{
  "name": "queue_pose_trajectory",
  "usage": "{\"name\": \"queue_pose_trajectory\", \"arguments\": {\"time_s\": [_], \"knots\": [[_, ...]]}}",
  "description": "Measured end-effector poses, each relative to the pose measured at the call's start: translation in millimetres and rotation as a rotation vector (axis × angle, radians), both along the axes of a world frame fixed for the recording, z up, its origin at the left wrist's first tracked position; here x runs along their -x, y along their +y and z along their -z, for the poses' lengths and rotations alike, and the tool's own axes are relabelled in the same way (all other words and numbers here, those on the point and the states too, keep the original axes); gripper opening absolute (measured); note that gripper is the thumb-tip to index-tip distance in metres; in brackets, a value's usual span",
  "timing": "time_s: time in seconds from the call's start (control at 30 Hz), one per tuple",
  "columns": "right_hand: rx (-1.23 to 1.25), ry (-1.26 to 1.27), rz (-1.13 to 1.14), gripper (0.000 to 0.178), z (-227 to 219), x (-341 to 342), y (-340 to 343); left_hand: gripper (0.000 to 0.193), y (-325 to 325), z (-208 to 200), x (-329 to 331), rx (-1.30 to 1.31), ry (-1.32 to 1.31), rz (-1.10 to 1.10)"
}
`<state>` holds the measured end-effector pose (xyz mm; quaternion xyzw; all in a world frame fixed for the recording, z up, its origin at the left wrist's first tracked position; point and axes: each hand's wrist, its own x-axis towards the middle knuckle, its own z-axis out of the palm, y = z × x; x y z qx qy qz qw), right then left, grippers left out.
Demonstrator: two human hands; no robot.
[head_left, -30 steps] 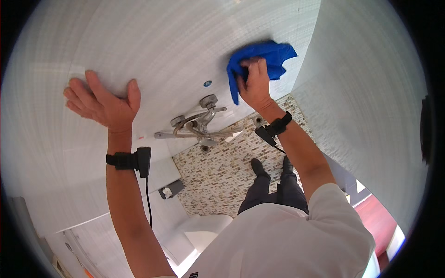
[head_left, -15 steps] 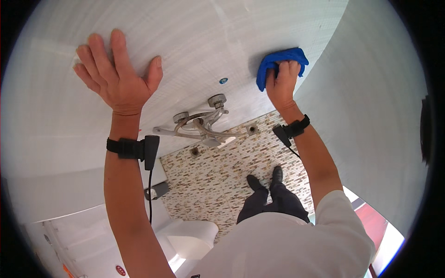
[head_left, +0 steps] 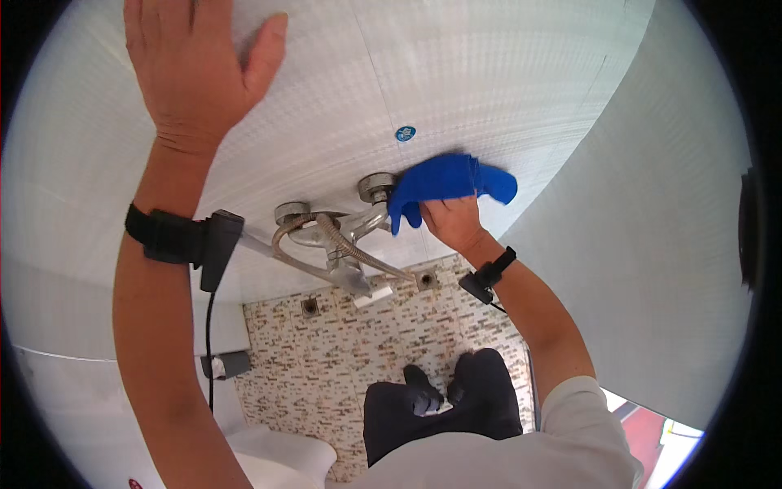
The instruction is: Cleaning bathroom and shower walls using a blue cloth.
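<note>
Blue cloth (head_left: 450,181): bunched in the person's right hand (head_left: 453,222), whose fingers are closed around it, and pressed against the right-hand knob of the chrome shower mixer (head_left: 342,236) mounted on the white tiled wall (head_left: 505,73). The left hand (head_left: 191,69) is open, fingers spread, palm flat on the wall well above and to the left of the mixer. A black band sits on each wrist. A metal hose loops under the mixer. Below lies a mosaic floor (head_left: 342,367).
</note>
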<state>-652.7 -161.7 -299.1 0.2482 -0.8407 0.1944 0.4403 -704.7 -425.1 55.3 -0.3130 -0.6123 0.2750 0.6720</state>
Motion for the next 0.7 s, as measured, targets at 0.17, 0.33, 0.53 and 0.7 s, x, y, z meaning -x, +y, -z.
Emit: {"name": "queue_pose_trajectory", "arguments": {"time_s": [0.17,0.33,0.53,0.7], "knots": [[-0.009,0.010,-0.120,0.024,63,8,24,0.059,13,12,-14,-0.050,-0.042,-0.007],[0.004,0.217,0.116,0.017,26,19,22,0.052,14,27,-26,-0.054,-0.063,0.176],[0.085,0.441,0.107,0.038,-40,29,-17,0.048,-8,72,-51,-0.091,-0.116,0.107],[-0.063,0.329,0.062,0.039,46,32,-35,0.054,-41,123,-60,-0.214,-0.347,0.014]]}}
